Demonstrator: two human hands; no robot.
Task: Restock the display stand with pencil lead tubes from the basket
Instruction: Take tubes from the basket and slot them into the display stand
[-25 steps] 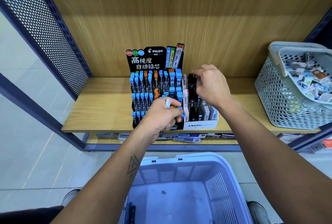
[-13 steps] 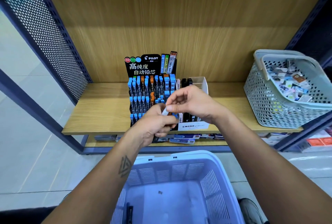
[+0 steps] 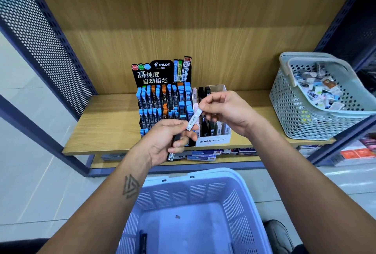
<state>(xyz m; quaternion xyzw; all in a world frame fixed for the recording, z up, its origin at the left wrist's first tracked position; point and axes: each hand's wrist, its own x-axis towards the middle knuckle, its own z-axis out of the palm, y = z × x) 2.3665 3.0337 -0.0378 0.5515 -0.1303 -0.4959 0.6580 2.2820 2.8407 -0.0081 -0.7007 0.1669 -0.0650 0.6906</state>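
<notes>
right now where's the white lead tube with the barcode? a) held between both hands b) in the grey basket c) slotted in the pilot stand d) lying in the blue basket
a: the white tube is pinched at its top by the right hand and at its bottom by the left hand, in front of the display stand.

In front of the black display stand (image 3: 162,99), the right hand (image 3: 227,111) pinches a white lead tube (image 3: 195,119) by its upper end. The left hand (image 3: 168,141), just below the stand's front, grips dark tubes (image 3: 173,152) and touches the white tube's lower end. A blue basket (image 3: 193,192) sits below the stand, nearer the person.
</notes>
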